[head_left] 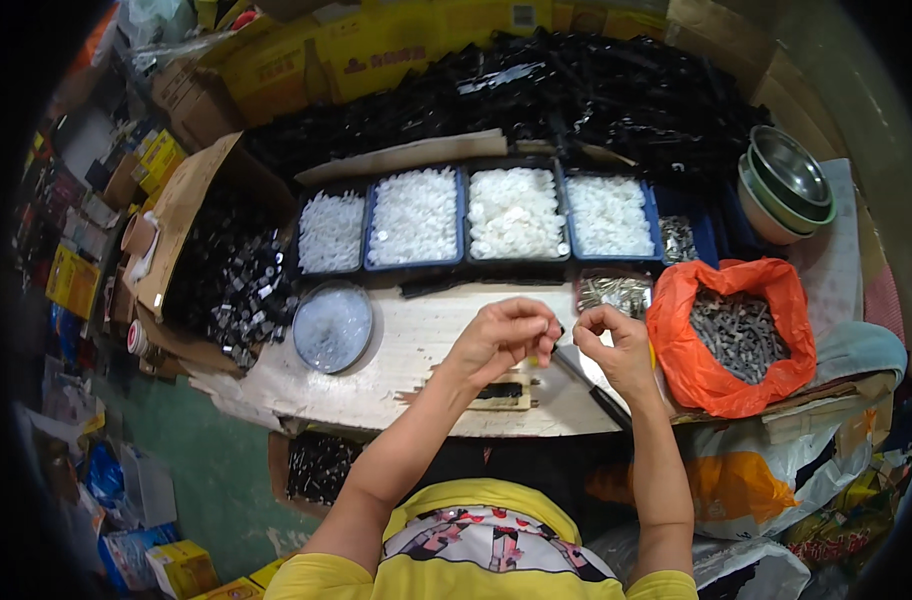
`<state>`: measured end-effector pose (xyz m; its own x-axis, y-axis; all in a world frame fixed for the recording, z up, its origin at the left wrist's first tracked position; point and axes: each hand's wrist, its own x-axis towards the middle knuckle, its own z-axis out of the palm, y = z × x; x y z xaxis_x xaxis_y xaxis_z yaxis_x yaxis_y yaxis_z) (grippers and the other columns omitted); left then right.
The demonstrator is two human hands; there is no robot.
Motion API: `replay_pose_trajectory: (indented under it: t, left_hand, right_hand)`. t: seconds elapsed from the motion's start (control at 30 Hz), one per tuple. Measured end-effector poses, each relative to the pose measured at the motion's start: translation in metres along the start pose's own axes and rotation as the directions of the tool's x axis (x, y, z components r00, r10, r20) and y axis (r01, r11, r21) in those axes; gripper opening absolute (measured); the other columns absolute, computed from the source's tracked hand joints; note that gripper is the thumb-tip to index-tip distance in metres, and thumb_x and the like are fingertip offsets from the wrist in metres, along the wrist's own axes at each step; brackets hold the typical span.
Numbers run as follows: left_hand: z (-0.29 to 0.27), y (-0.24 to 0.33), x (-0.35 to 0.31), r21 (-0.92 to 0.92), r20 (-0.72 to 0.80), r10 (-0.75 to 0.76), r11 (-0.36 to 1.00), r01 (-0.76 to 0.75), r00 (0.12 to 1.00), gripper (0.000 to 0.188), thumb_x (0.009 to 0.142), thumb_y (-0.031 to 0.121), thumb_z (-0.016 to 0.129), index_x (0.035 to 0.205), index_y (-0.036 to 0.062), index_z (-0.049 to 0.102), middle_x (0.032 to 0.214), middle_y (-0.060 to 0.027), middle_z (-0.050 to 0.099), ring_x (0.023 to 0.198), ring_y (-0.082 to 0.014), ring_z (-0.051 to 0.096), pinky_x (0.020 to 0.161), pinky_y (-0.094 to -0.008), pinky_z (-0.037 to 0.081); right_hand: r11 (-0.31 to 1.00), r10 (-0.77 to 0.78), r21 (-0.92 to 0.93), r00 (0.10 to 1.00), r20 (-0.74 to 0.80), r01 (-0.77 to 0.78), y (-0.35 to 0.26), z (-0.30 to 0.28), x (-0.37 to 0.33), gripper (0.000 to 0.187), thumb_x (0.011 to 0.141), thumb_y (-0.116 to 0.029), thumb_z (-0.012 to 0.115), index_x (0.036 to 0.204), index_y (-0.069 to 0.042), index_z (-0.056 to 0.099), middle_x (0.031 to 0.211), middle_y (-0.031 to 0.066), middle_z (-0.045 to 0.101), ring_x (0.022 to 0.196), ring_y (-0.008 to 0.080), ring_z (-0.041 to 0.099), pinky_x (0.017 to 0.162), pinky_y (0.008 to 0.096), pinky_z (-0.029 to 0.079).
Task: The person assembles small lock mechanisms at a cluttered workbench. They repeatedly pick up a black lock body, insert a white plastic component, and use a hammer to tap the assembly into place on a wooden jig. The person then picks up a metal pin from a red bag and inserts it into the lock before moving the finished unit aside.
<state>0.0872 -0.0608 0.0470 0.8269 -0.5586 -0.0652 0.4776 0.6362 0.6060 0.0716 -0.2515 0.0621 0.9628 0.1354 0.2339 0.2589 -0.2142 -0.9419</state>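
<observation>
Over the front middle of the worktable, my two hands are raised close together. The fingers of my left hand [506, 340] are pinched, and a small dark thing too small to name shows at their tips. My right hand [621, 350] is curled with thumb and forefinger together; whatever they hold, if anything, is hidden. A long grey and black strip [578, 370] slants between the hands and passes by my right wrist; I cannot tell if a hand touches it. Below my left hand, a small wooden block with a black piece in it [504, 391] lies on the tabletop.
Trays of small white plastic parts [413, 217] line the table's back. Black strips [496, 90] heap up behind them. At left are a round dish [333, 327] and a carton of black parts [191, 235]; at right, an orange bag [676, 340] of grey metal pieces and stacked bowls [791, 180].
</observation>
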Motion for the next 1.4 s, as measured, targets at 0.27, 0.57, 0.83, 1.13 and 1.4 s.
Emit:
replay_pose_trajectory:
  t: [0.27,0.57,0.83,1.13,1.4]
  left_hand:
    - [-0.033,-0.027,-0.065,-0.311,-0.002,0.038,0.950,-0.037,0.999,0.014,0.086,0.007,0.057,0.100,0.0057,0.058,0.085,-0.0117,0.061,0.071,-0.0170,0.062,0.058,-0.0310,0.054]
    - [-0.035,-0.033,-0.082,-0.402,-0.020,0.093,0.911,-0.093,0.996,0.012,0.085,0.011,0.059,0.096,0.0059,0.058,0.080,-0.0088,0.059,0.067,-0.0148,0.059,0.050,-0.0269,0.051]
    - [-0.032,-0.032,-0.087,-0.349,-0.028,0.100,0.931,-0.104,0.995,0.013,0.086,0.011,0.059,0.098,0.0060,0.056,0.080,-0.0084,0.059,0.068,-0.0154,0.059,0.051,-0.0277,0.051]
    - [-0.035,-0.038,-0.088,-0.224,-0.085,0.175,0.956,-0.190,0.981,0.013,0.086,0.009,0.059,0.096,0.0029,0.059,0.082,-0.0104,0.061,0.067,-0.0171,0.061,0.057,-0.0281,0.053]
    - [-0.020,-0.033,-0.094,0.283,-0.218,0.360,0.913,-0.295,0.907,0.012,0.084,-0.005,0.055,0.095,-0.0027,0.058,0.082,-0.0116,0.060,0.074,-0.0208,0.063,0.064,-0.0316,0.055]
  right_hand:
    - [0.916,0.180,0.307,0.947,0.266,-0.260,-0.017,0.039,-0.016,0.006,0.079,-0.004,0.060,0.081,0.001,0.059,0.070,0.0040,0.060,0.067,0.0102,0.057,0.065,0.0252,0.046]
    - [0.842,-0.381,-0.261,0.864,0.329,0.472,-0.027,0.054,-0.016,0.018,0.069,0.002,0.064,0.086,-0.004,0.062,0.077,0.0060,0.058,0.073,0.0230,0.053,0.066,0.0330,0.039]
    - [0.743,-0.433,-0.356,0.813,0.389,0.566,-0.037,0.060,-0.017,0.022,0.065,0.002,0.063,0.086,-0.005,0.062,0.078,0.0043,0.056,0.075,0.0216,0.051,0.068,0.0330,0.035]
    - [0.718,-0.468,-0.334,0.779,0.418,0.611,-0.038,0.062,-0.018,0.026,0.063,0.004,0.061,0.089,-0.004,0.062,0.077,0.0053,0.056,0.074,0.0225,0.050,0.067,0.0335,0.035]
    - [0.754,-0.466,-0.343,0.824,0.321,0.560,-0.036,0.066,-0.023,0.031,0.059,0.008,0.061,0.089,-0.002,0.061,0.081,0.0062,0.058,0.073,0.0236,0.050,0.067,0.0341,0.036]
